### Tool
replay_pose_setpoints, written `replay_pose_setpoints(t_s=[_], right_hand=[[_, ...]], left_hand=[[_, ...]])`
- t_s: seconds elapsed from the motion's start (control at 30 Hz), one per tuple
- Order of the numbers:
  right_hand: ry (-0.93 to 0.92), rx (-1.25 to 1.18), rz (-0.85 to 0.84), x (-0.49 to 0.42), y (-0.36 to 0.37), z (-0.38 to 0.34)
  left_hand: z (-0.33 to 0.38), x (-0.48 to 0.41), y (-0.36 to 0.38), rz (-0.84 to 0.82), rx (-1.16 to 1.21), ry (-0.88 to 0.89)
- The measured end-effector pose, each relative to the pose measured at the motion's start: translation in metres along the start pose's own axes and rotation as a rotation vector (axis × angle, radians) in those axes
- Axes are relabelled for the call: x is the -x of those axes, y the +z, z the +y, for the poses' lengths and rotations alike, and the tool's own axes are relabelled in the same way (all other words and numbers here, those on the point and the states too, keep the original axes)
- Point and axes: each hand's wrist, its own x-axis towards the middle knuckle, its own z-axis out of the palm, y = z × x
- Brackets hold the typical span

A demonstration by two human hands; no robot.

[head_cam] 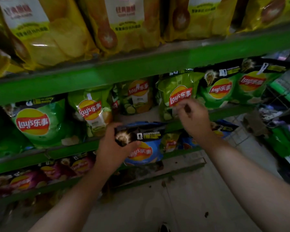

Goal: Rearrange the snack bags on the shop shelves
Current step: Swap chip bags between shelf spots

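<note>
**Hands: left on blue bag, right at green bag**

Left hand [114, 144] grasps the blue bag [144, 149] at its top left corner, thumb across the black top band and fingers curled behind. The bag hangs upright in front of the lower shelf rim. Its long axis is roughly vertical, and the top band runs left to right with a slight tilt.

Right hand [193, 116] is higher and further right, up at the green bag [176, 87] on the middle shelf [228, 111]. Its fingers are curled at the bag's front below the logo. Cannot tell whether they pinch the foil or close on nothing.

Key relation: the blue bag lies below and left of the right hand, between the two wrists, and only the left hand carries it. A bare gap [151, 114] on the middle shelf sits just left of the green bag, straight above the blue one.

Judgement: if the blue bag goes into that gap, the move is a short lift upward.
</note>
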Motion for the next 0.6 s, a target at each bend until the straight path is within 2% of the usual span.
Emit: replay_pose_setpoints(t_s=[0.07, 0.1, 0.23, 0.3, 0.43, 0.53, 0.6], right_hand=[[-0.03, -0.027, -0.005, 0.03, 0.001, 0.001], [0.018, -0.078, -0.088, 0.046, 0.002, 0.004], [0.399, -0.384, -0.629, 0.09, -0.001, 0.034], [0.549, -0.468, -0.74, 0.102, -0.005, 0.059], [0.686, -0.422, -0.702, 0.12, -0.01, 0.104], [0.716, -0.357, -0.621, 0.128, -0.011, 0.13], [0.715, -0.325, -0.587, 0.13, -0.012, 0.144]], left_hand=[[-0.008, 0.007, 0.02, -0.08, -0.029, -0.049], [-0.012, 0.009, 0.031, -0.124, -0.052, -0.057], [-0.027, 0.016, 0.079, -0.262, -0.157, -0.049], [-0.04, 0.018, 0.103, -0.331, -0.169, -0.054], [-0.064, 0.011, 0.145, -0.572, -0.018, -0.155], [-0.081, -0.003, 0.164, -0.56, -0.044, -0.239], [-0.087, -0.021, 0.172, -0.503, -0.24, -0.266]])
